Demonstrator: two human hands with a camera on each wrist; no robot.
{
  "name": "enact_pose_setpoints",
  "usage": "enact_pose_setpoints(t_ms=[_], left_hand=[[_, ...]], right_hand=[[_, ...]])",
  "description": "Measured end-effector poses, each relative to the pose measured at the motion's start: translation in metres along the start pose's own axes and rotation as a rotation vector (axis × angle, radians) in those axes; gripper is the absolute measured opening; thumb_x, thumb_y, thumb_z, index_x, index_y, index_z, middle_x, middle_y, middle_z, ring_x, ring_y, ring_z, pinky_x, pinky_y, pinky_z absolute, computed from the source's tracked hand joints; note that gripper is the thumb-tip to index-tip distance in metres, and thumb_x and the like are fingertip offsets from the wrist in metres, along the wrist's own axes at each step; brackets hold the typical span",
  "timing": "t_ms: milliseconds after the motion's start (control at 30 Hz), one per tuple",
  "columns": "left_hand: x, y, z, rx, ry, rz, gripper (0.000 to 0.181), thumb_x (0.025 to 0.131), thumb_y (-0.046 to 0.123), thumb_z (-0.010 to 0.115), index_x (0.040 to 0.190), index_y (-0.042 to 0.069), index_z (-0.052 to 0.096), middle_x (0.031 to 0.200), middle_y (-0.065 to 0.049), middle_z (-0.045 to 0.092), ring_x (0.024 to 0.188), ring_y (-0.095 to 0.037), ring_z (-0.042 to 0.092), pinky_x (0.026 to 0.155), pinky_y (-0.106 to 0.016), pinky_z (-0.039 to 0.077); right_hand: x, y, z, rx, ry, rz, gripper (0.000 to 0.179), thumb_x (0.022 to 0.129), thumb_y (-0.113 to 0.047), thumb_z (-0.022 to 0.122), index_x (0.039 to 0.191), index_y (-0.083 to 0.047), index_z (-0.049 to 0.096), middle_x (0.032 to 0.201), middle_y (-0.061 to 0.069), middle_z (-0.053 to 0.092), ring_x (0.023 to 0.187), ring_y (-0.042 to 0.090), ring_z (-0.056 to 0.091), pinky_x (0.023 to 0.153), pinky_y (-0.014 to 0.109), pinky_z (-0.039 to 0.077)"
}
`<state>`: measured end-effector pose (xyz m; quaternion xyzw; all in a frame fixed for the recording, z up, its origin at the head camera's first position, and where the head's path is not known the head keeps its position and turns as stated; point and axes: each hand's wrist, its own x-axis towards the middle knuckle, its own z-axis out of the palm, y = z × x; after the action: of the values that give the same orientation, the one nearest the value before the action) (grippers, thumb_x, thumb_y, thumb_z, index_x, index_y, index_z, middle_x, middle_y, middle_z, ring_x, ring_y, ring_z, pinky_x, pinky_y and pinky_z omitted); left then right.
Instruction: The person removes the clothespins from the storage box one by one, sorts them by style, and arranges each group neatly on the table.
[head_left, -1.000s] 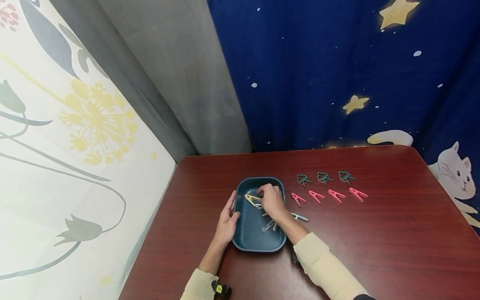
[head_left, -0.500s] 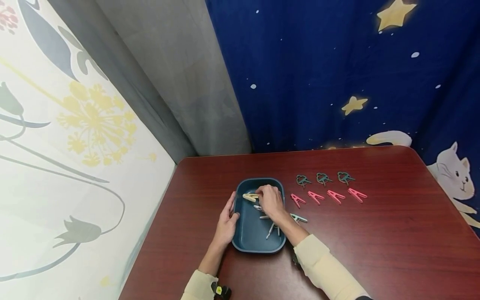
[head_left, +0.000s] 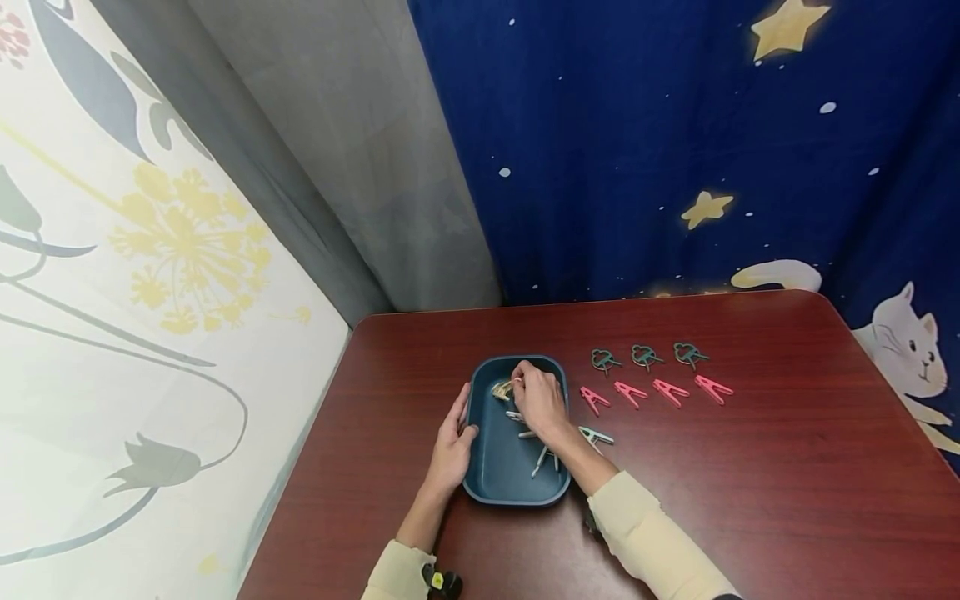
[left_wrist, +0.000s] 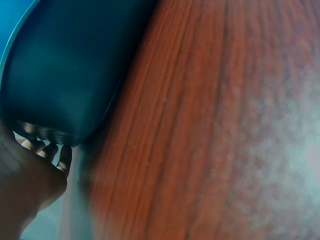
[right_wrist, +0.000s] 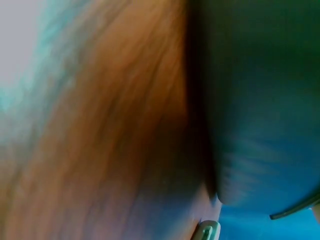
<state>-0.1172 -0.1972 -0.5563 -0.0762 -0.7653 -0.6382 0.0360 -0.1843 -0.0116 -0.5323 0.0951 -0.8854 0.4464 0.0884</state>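
Note:
In the head view, my left hand (head_left: pixel 452 446) grips the left rim of a blue rectangular tray (head_left: pixel 517 502). Its fingers lie along the outer wall and the thumb is at the rim; the left wrist view shows the fingertips against the wall. My right hand (head_left: pixel 540 400) is inside the tray's far half, pinching a pale yellow clothespin (head_left: pixel 501 391) with thumb and fingers. The hand hides part of that clothespin. Whitish clothespins (head_left: pixel 540 461) lie in the tray below, partly covered by the right hand and forearm.
Right of the tray, a row of pink clothespins (head_left: pixel 631 393) lies below three dark green clips (head_left: pixel 645 357). A mint clothespin (head_left: pixel 596 436) lies on the wooden table (head_left: pixel 750 483) beside the right forearm. Curtains (head_left: pixel 637 150) hang behind the table.
The yellow clothespin has turned and risen slightly with my right hand, which moved a little toward the far end of the tray. My left hand stays on the rim.

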Motion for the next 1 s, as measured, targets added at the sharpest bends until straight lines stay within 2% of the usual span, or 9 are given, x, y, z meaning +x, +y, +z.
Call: enact_pose_setpoints(t_ms=[167, 300, 433, 667, 833, 1000], left_hand=[[0.0, -0.001, 0.0, 0.007, 0.004, 0.004, 0.075, 0.098, -0.016, 0.043, 0.168, 0.006, 0.027, 0.173, -0.009, 0.03, 0.157, -0.028, 0.029, 0.122, -0.058, 0.027], [0.0, -0.003, 0.0, -0.003, 0.003, 0.005, 0.075, 0.097, -0.017, 0.043, 0.168, 0.004, 0.027, 0.172, -0.011, 0.03, 0.157, -0.032, 0.029, 0.121, -0.058, 0.027], [0.001, -0.004, 0.0, -0.01, 0.0, 0.008, 0.074, 0.097, -0.018, 0.042, 0.167, 0.0, 0.026, 0.172, -0.013, 0.029, 0.156, -0.035, 0.029, 0.12, -0.059, 0.028], [0.001, -0.001, 0.0, -0.027, -0.01, -0.005, 0.075, 0.098, -0.017, 0.042, 0.168, 0.003, 0.026, 0.172, -0.011, 0.03, 0.156, -0.032, 0.032, 0.12, -0.058, 0.03], [0.002, -0.001, 0.0, -0.031, -0.016, -0.011, 0.075, 0.098, -0.017, 0.041, 0.168, 0.003, 0.025, 0.172, -0.01, 0.029, 0.156, -0.03, 0.032, 0.12, -0.054, 0.03], [0.002, -0.001, 0.0, -0.035, -0.017, -0.01, 0.074, 0.098, -0.017, 0.041, 0.168, 0.001, 0.025, 0.172, -0.011, 0.029, 0.156, -0.031, 0.031, 0.121, -0.054, 0.028]], right_hand=[[0.0, 0.0, -0.002, 0.116, 0.004, 0.056, 0.005, 0.095, -0.006, 0.074, 0.096, -0.011, 0.076, 0.086, 0.0, 0.073, 0.078, 0.017, 0.069, 0.073, 0.04, 0.057], [0.0, 0.0, -0.003, 0.156, 0.034, 0.048, 0.003, 0.091, -0.005, 0.079, 0.093, -0.007, 0.079, 0.084, 0.002, 0.076, 0.079, 0.018, 0.074, 0.075, 0.041, 0.06], [0.001, -0.002, -0.004, 0.199, 0.047, 0.043, 0.005, 0.092, -0.008, 0.08, 0.094, -0.004, 0.08, 0.085, 0.004, 0.078, 0.08, 0.019, 0.077, 0.078, 0.043, 0.061], [-0.001, -0.001, -0.007, 0.284, 0.041, 0.062, 0.005, 0.095, -0.013, 0.08, 0.091, -0.011, 0.081, 0.082, -0.001, 0.078, 0.078, 0.013, 0.076, 0.078, 0.041, 0.061], [-0.001, -0.001, -0.009, 0.305, 0.031, 0.05, 0.006, 0.095, -0.013, 0.079, 0.09, -0.011, 0.081, 0.081, -0.003, 0.079, 0.076, 0.011, 0.076, 0.077, 0.04, 0.061], [-0.001, -0.002, -0.012, 0.356, 0.0, 0.057, 0.004, 0.095, -0.009, 0.079, 0.093, -0.006, 0.081, 0.084, 0.002, 0.08, 0.077, 0.016, 0.077, 0.074, 0.036, 0.061]])
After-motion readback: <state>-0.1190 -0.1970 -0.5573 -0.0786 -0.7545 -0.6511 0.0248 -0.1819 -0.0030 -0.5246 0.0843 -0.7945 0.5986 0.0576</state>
